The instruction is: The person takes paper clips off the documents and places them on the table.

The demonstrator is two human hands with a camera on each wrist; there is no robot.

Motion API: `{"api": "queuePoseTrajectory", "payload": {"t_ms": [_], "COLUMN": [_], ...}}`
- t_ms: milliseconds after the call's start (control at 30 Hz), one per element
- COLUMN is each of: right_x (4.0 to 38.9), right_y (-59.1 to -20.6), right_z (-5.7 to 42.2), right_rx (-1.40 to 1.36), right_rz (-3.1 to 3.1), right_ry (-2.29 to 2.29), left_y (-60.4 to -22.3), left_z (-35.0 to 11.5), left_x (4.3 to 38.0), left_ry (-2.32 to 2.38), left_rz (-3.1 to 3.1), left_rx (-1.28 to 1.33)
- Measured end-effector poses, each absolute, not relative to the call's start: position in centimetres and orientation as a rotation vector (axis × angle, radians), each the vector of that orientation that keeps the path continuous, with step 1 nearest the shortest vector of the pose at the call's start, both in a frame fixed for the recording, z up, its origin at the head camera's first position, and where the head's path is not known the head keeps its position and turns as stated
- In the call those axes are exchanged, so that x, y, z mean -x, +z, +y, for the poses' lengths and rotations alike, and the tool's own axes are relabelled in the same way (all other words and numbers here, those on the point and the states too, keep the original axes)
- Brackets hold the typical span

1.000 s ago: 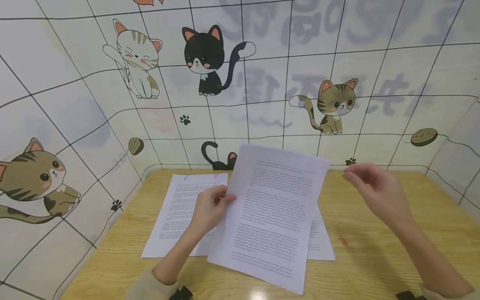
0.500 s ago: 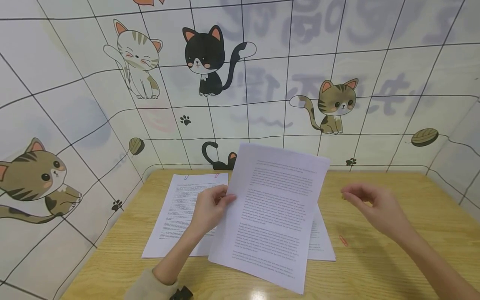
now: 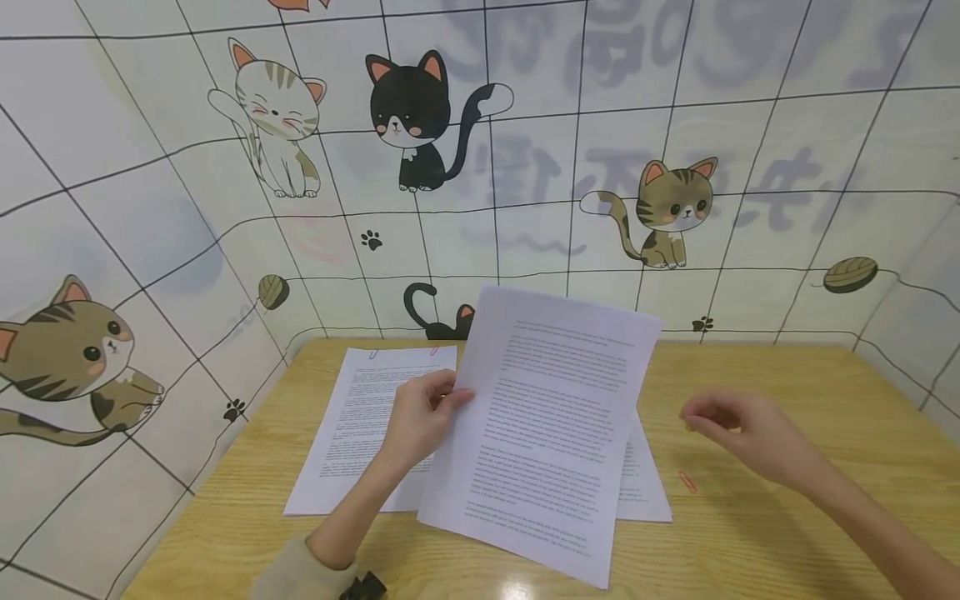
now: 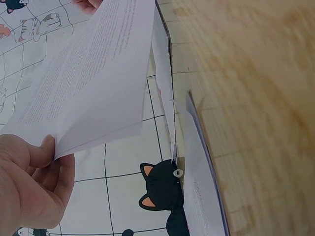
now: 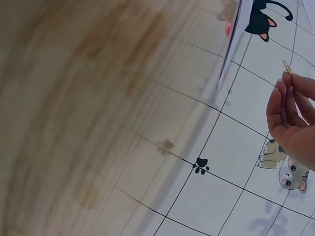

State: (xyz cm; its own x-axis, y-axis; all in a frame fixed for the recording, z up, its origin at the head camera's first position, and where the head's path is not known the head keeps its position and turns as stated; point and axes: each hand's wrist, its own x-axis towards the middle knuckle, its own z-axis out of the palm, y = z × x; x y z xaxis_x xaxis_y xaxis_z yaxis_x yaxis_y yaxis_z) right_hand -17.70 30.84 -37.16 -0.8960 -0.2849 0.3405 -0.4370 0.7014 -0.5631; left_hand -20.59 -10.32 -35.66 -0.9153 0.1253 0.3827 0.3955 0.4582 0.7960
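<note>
My left hand (image 3: 420, 421) pinches the left edge of printed sheets of paper (image 3: 547, 442), held up and tilted above the table. In the left wrist view the thumb lies on the near side of the sheets (image 4: 98, 83) and the fingers are behind. To the right of the sheets and apart from them, my right hand (image 3: 750, 433) is raised over the table. Between its thumb and fingertips it pinches a small yellow paper clip (image 5: 287, 67), which sticks out past the fingertips in the right wrist view.
A printed stack (image 3: 352, 433) with two paper clips at its top edge lies on the wooden table (image 3: 787, 375) at left. Another printed stack (image 3: 645, 483) lies partly hidden behind the raised sheets. A red paper clip (image 3: 687, 482) rests to its right. A cat-patterned wall (image 3: 525, 208) stands behind.
My right hand has come down and slightly toward me, still pinching the yellow paper clip. The left hand and its sheets have hardly moved.
</note>
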Motion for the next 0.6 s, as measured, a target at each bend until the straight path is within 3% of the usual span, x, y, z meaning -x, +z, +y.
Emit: {"api": "queuePoseTrajectory", "payload": {"t_ms": [600], "right_x": [18.2], "right_y": [-39.6], "right_z": [31.1], "right_rx": [-0.905], "right_rz": [-2.838], "right_ry": [1.141], "left_y": [-35.5], "left_z": [-10.3], "left_x": [20.4], "left_ry": [-1.474], "left_rz": [-2.441], "left_rx": [0.431]}}
